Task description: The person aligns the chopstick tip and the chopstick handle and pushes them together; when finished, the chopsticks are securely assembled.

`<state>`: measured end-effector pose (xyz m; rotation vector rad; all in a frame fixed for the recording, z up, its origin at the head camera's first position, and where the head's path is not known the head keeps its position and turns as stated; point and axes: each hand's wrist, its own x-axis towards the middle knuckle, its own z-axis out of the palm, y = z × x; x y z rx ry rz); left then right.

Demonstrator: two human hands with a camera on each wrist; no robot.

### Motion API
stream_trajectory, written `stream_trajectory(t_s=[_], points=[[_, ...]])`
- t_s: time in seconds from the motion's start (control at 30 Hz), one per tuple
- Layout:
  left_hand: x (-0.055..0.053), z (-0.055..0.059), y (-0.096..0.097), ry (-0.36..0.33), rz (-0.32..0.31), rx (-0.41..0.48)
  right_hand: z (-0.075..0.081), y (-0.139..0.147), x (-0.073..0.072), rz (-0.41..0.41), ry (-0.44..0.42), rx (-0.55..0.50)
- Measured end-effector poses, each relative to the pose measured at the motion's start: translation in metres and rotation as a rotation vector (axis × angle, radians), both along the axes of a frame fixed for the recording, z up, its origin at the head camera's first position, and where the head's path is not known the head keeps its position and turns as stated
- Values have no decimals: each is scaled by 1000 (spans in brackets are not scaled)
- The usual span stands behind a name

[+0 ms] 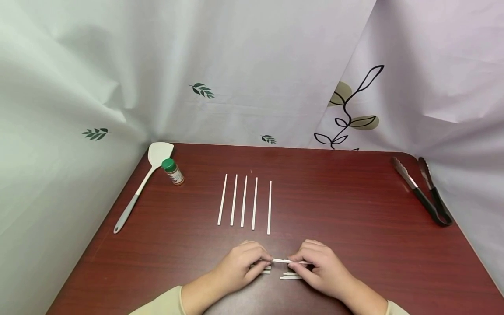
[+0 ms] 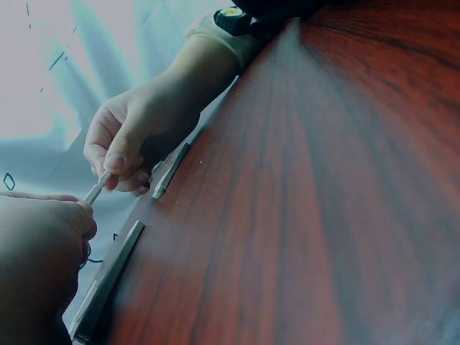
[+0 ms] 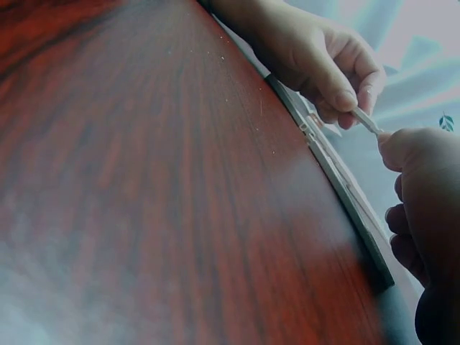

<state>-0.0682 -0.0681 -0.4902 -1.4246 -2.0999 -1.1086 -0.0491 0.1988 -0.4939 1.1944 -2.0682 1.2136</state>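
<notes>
Left hand and right hand at desk's six o'clock, fingertips closed, both pinching white stick between them, probably for fine control; white pieces near; five sticks toward eleven, likely spaced to stay separate

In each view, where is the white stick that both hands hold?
Head: white stick low, slightly right of centre, between left hand and right hand.
Left wrist: stick at left, near mid-height.
Right wrist: stick in upper right.
Shared landmark: the reddish table.
</notes>
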Motion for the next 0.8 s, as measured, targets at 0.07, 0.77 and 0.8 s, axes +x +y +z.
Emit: stream_trajectory(t_s=[0.07,0.77,0.8], points=[[0,0,0,1,3,0,0,-1,0,-1,-1,-1],[0,-1,1,4,4,10,-3,-5,5,-2,-36,-26],[0,0,1,5,1,12,-4,-5,5,-3,-39,-28]])
